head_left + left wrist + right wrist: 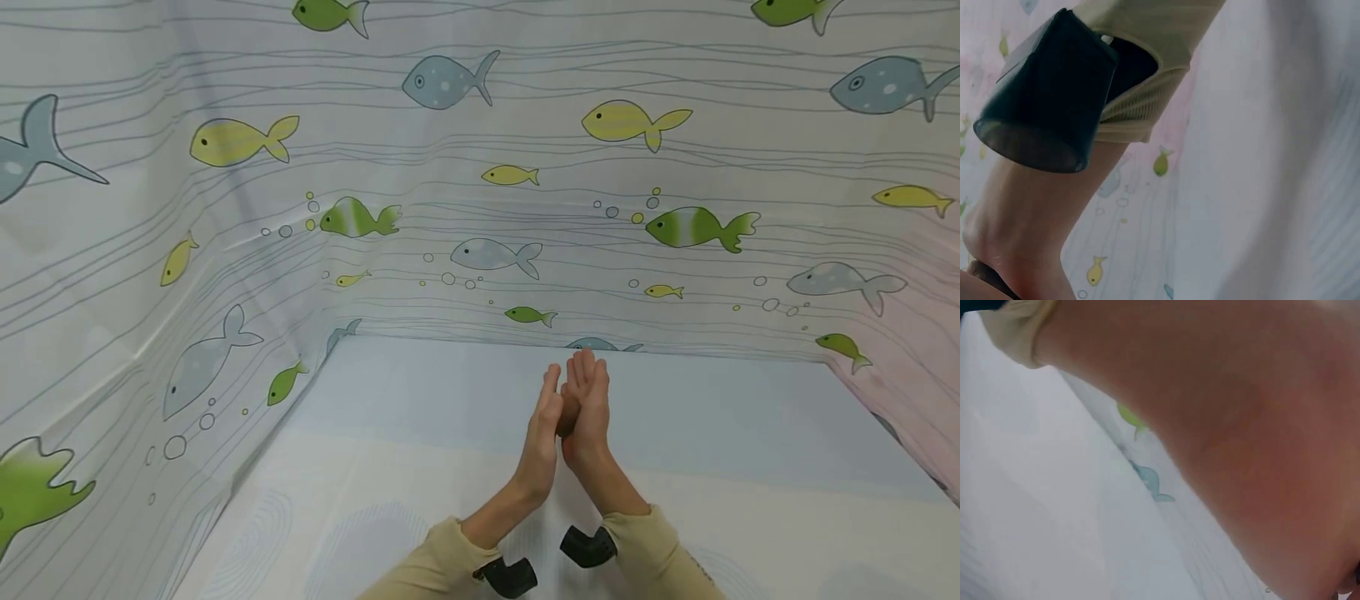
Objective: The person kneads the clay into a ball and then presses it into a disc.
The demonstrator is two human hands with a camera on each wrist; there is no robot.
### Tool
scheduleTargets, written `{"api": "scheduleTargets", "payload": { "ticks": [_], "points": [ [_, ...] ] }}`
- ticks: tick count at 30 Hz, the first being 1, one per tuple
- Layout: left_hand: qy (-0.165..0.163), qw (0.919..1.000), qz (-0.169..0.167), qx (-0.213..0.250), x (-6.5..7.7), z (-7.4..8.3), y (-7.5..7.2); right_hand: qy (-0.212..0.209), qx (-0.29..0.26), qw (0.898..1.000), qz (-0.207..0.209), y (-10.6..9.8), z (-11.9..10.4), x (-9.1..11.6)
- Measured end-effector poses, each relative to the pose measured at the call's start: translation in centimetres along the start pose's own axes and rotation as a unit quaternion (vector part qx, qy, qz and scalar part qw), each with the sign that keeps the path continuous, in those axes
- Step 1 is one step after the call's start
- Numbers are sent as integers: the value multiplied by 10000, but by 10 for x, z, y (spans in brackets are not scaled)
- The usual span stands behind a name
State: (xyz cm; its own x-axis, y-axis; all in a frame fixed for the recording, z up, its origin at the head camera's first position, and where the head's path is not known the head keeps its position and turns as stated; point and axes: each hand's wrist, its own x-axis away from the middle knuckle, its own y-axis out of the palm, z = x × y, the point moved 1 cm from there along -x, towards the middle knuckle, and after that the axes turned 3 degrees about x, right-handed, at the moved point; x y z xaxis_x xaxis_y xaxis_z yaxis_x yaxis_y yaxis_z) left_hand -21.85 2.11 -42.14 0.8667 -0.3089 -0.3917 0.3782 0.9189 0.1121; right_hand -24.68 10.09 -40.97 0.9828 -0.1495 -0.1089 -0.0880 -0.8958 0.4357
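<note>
My left hand [540, 442] and right hand [591, 417] stand palm to palm above the table, fingers straight and pointing away from me. Between the palms sits a brown, roundish lump [568, 415], partly hidden by the hands; its exact kind cannot be told. The left wrist view catches the other arm's bare wrist [1041, 206] and, at the lower left corner, a dark bit of the lump [988, 275]. Skin of a wrist [1229, 425] fills much of the right wrist view, close to the lens.
A white and pale blue tabletop [420, 400] lies under the hands. Behind it and at the sides hangs a fish-printed curtain [450, 183]. Black wrist cameras [588, 546] stick out from both beige sleeves [660, 550].
</note>
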Motion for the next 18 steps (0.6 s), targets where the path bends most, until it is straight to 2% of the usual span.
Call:
{"api": "scheduleTargets", "payload": {
  "ticks": [5, 10, 15, 18],
  "points": [
    [-59, 10000, 48, -52, 1, 1, 1, 233, -172, 9996, 33, 2, 0, 2],
    [-251, 9980, 561, 115, -5, -4, -6, 552, 215, 9981, -142, 11, 7, 14],
    [-534, 9906, 1052, 686, -13, -6, -16, 271, 912, 9945, -433, 21, 15, 27],
    [-560, 9870, 1266, 813, -20, -5, -22, 106, 1216, 9908, -578, 25, 18, 34]
  ]
}}
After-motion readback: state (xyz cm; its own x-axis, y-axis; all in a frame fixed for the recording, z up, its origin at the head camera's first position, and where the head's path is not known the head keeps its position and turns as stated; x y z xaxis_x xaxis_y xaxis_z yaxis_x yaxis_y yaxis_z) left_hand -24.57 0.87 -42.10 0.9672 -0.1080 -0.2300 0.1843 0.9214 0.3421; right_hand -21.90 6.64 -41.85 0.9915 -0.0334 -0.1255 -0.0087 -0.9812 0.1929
